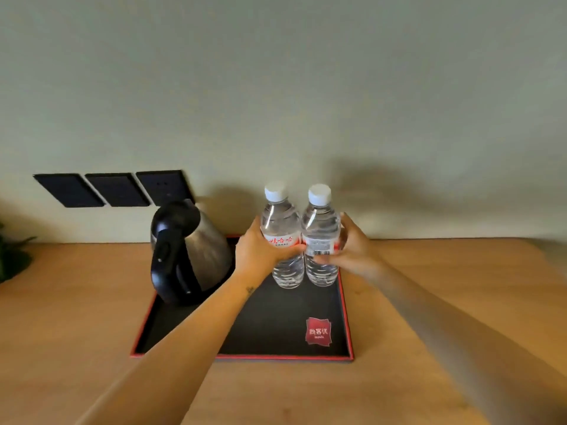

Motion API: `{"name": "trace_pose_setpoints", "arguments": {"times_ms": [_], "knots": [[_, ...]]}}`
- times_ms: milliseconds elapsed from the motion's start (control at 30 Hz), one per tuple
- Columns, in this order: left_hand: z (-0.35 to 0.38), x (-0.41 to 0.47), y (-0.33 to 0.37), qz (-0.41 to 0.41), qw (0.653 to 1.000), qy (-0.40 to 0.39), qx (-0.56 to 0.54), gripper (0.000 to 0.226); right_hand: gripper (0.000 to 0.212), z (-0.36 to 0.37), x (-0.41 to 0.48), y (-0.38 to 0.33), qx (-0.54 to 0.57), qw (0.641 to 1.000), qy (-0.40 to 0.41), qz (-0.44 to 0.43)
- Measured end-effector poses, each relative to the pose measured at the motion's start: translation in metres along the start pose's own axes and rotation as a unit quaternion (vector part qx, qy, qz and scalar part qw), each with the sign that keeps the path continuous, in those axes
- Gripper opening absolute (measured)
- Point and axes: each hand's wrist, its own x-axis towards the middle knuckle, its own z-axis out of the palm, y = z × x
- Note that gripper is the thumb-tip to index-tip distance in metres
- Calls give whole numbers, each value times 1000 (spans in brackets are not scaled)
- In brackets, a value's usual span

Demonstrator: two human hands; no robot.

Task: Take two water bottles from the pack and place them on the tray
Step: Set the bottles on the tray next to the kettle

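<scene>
Nearest to us lies the front rim of the tray, a flat rectangular tray with a matt black floor and a thin red edge; we take this tray as our landmark. On its floor, in the near right corner, there is a dark red logo patch with pale characters.

Further in, at the far right part of the tray, we hold the two water bottles upright and touching side by side. Our left hand wraps the left bottle at its label, thumb pressed across the front and the other fingers hidden behind. Our right hand wraps the right bottle in the same way, thumb below the barcode. Both bases seem to rest on the tray floor, though we cannot be fully sure.

To finish this step well, we judge that we should press both bottles straight down until they stand firm, then loosen the fingers slowly and draw the hands sideways, so thin ribbed plastic does not tip. The bottles are clear, ridged, with white screw caps and red-and-white labels.

On the far left part of the tray stands an electric kettle, brushed steel, rounded, with a glossy black handle. The tray sits on a smooth wooden table. Behind it, dark wall sockets are on a pale wall.
</scene>
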Motion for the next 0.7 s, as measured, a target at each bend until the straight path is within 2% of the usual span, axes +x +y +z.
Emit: {"name": "trace_pose_setpoints", "arguments": {"times_ms": [167, 333, 433, 533, 700], "knots": [[21, 40, -16, 11, 999, -44, -19, 72, 79, 8, 33, 18, 28, 999, 21, 28], [33, 54, -25, 18, 997, -48, -51, 65, 82, 13, 47, 35, 62, 998, 10, 22], [38, 60, -26, 26, 995, -56, -75, 70, 85, 10, 54, 44, 54, 998, -1, 22], [40, 66, -25, 33, 994, -67, -78, 71, 89, 3, 61, 51, 21, 999, -21, 21], [43, 60, -26, 38, 994, -57, -86, 79, 103, -9, 73, 50, -121, 991, -50, 7]]}}
